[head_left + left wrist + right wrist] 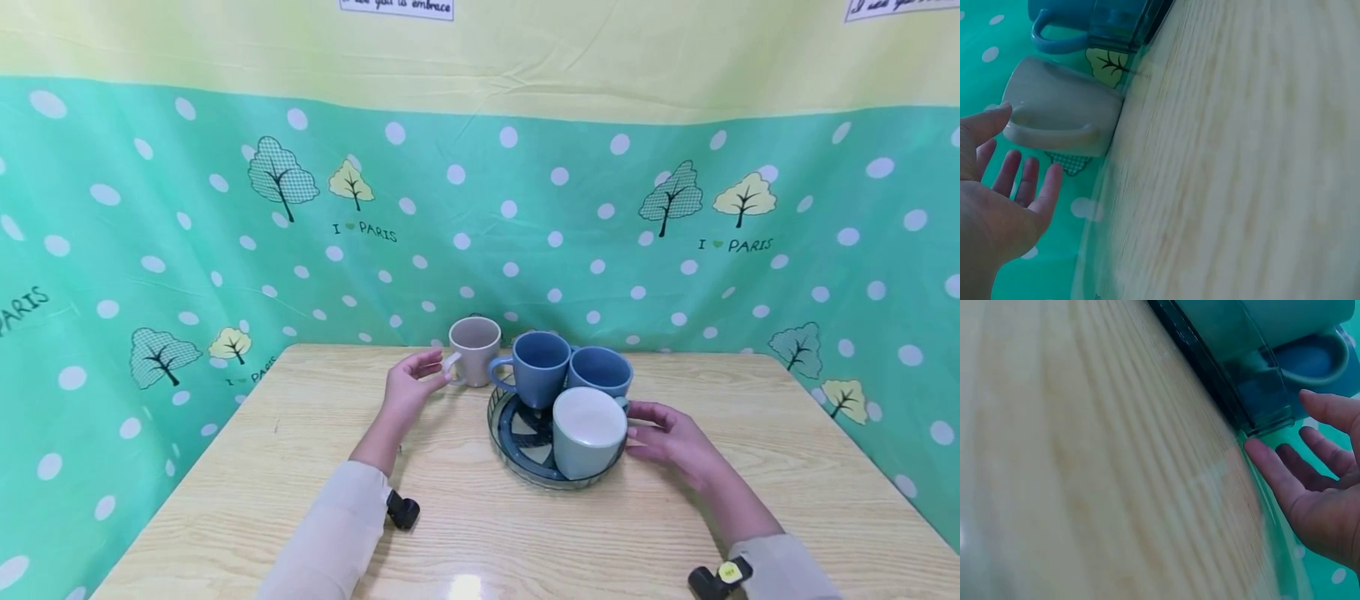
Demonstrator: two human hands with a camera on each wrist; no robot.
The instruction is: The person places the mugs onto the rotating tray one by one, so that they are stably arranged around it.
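A pale pinkish-grey mug (477, 360) stands on the table left of a round, dark clear tray (513, 454). My left hand (415, 385) is beside its handle, fingers spread and relaxed; in the left wrist view the thumb is close to the mug (1063, 103), but I cannot tell whether it touches. Inside the tray are a blue mug (538, 375), a second blue mug (602, 372) behind, and a pale green mug (585, 446) in front. My right hand (670, 433) is at the tray's right side, near the green mug's handle (1335, 362), with loosely bent fingers gripping nothing.
The light wood-grain table (465, 533) ends at a green and yellow curtain (420, 275) printed with dots and trees. Black wrist cameras sit on both sleeves. A bright reflection shows at the table's front.
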